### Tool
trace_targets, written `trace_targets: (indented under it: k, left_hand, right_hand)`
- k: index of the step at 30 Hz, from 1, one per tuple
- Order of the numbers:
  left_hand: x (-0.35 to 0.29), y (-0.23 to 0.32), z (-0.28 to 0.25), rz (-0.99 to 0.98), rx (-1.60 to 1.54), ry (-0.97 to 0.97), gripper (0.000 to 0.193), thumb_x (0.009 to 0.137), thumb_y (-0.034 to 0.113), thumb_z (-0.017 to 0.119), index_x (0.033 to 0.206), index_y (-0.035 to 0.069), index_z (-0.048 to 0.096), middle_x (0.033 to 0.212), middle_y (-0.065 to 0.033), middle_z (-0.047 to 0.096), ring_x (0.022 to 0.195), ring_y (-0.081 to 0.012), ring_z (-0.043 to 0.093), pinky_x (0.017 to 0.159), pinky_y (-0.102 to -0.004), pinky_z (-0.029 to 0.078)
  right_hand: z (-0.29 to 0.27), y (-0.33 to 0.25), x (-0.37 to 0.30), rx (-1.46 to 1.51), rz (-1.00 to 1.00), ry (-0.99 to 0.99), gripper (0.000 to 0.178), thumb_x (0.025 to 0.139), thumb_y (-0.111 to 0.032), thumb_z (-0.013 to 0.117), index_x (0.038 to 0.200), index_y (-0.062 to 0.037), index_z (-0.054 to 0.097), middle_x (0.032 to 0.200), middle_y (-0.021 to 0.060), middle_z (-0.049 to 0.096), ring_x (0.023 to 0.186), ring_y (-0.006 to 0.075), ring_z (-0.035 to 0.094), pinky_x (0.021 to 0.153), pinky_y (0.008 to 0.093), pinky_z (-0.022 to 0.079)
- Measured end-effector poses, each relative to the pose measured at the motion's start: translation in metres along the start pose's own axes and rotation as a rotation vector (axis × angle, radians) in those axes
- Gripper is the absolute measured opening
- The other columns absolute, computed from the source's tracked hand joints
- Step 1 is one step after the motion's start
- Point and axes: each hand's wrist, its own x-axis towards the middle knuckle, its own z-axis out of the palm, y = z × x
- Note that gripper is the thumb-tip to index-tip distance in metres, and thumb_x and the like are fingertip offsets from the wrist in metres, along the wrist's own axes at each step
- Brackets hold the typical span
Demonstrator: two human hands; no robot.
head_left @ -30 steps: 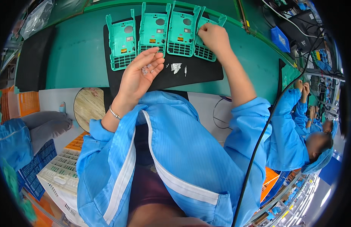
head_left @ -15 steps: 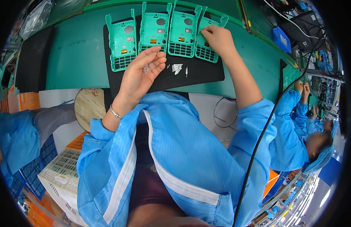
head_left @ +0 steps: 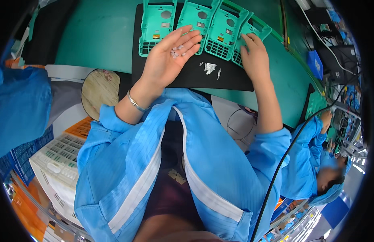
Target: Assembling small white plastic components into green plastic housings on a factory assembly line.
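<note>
Green plastic housings (head_left: 226,26), four of them, stand side by side in a slightly fanned row across the upper part of the view, their grid-like lower ends turned toward the person; the right hand (head_left: 256,56) hangs over the rightmost one, its fingers loosely curled and the thumb a little apart from them, though whether a fingertip touches the plastic I cannot tell; the left hand (head_left: 170,56) lies palm up in front of the two left housings, fingers extended and the palm uncurled, with several small whitish pieces (head_left: 177,51) resting loose in it; beneath the housings is a black mat (head_left: 187,76), on which crumpled white scraps (head_left: 210,68) lie between the hands; around it spreads a green tabletop (head_left: 98,36); farther out are a blue bin (head_left: 315,63) at the right, a round stool (head_left: 100,92) and a white crate (head_left: 58,161) at the left, and a co-worker's blue sleeve (head_left: 306,139).
</note>
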Motion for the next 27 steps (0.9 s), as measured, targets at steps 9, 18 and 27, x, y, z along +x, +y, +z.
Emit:
trace_targets:
  k: [9, 18, 27]
  left_hand:
    - [-0.006, -0.002, -0.004, 0.035, -0.018, -0.048, 0.047, 0.095, 0.024, 0.039, 0.133, -0.003, 0.033, 0.135, -0.0235, 0.037, 0.127, -0.0293, 0.035, 0.106, -0.0385, 0.029]
    - [-0.005, -0.005, -0.002, 0.006, -0.003, -0.074, 0.049, 0.092, 0.019, 0.047, 0.132, -0.005, 0.031, 0.126, -0.0185, 0.045, 0.120, -0.0235, 0.042, 0.103, -0.0329, 0.032]
    - [-0.004, -0.002, -0.007, 0.006, -0.051, -0.007, 0.043, 0.091, 0.013, 0.048, 0.128, -0.007, 0.036, 0.125, -0.0185, 0.046, 0.120, -0.0236, 0.044, 0.102, -0.0348, 0.035]
  right_hand:
    - [0.001, -0.120, -0.012, 0.364, -0.221, 0.020, 0.005, 0.075, -0.011, 0.064, 0.077, -0.0070, 0.062, 0.073, 0.0053, 0.059, 0.066, 0.0215, 0.060, 0.054, 0.0318, 0.049]
    - [-0.002, -0.133, -0.004, -0.103, -0.249, -0.192, 0.005, 0.076, -0.014, 0.062, 0.076, -0.0092, 0.061, 0.067, 0.0052, 0.057, 0.060, 0.0224, 0.059, 0.051, 0.0324, 0.048]
    - [0.015, -0.063, 0.032, 0.098, -0.146, 0.090, 0.011, 0.078, -0.013, 0.057, 0.072, -0.0056, 0.063, 0.068, 0.0095, 0.060, 0.063, 0.0290, 0.060, 0.054, 0.0390, 0.048]
